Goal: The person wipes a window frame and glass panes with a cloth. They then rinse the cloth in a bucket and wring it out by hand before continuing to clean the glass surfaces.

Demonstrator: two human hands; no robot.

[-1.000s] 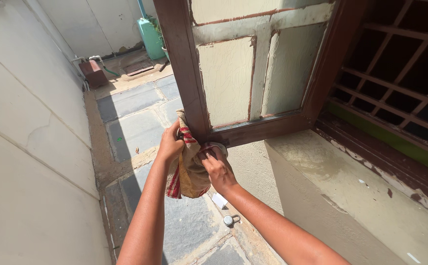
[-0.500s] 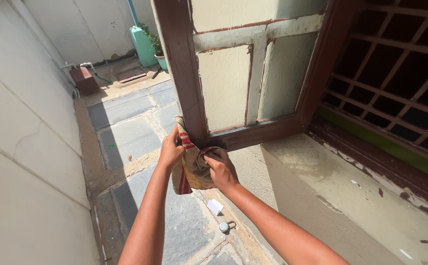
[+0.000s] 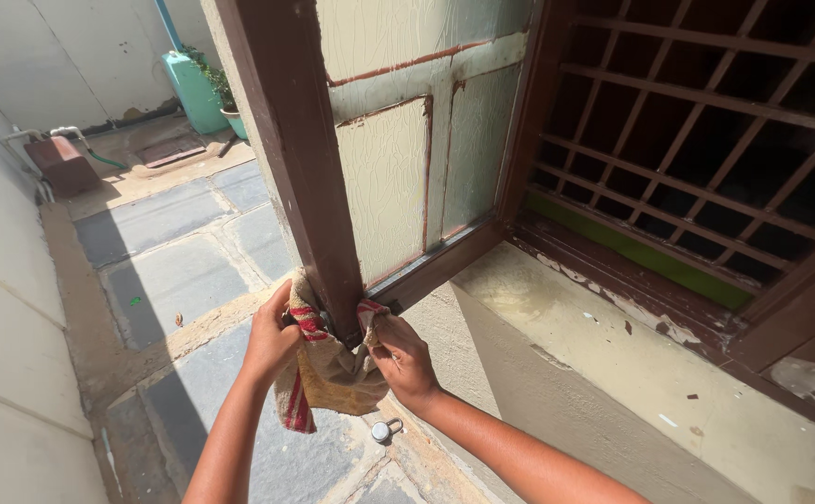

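At the shutter's bottom corner (image 3: 337,322), both hands, left (image 3: 272,341) and right (image 3: 406,359), pinch a striped cloth (image 3: 328,378) around the frame, wiping barely begun by the look of it.

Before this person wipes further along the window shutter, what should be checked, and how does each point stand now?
1. Left hand has a grip on the cloth: ok.
2. Right hand pinches the cloth's other end: ok.
3. Cloth wraps the bottom corner of the brown shutter frame: ok.
4. Padlock lies on the paving below the hands, underfoot: not ok.
5. Windowsill free of peeling paint flakes: not ok.
6. Shutter hinges firm: cannot tell.
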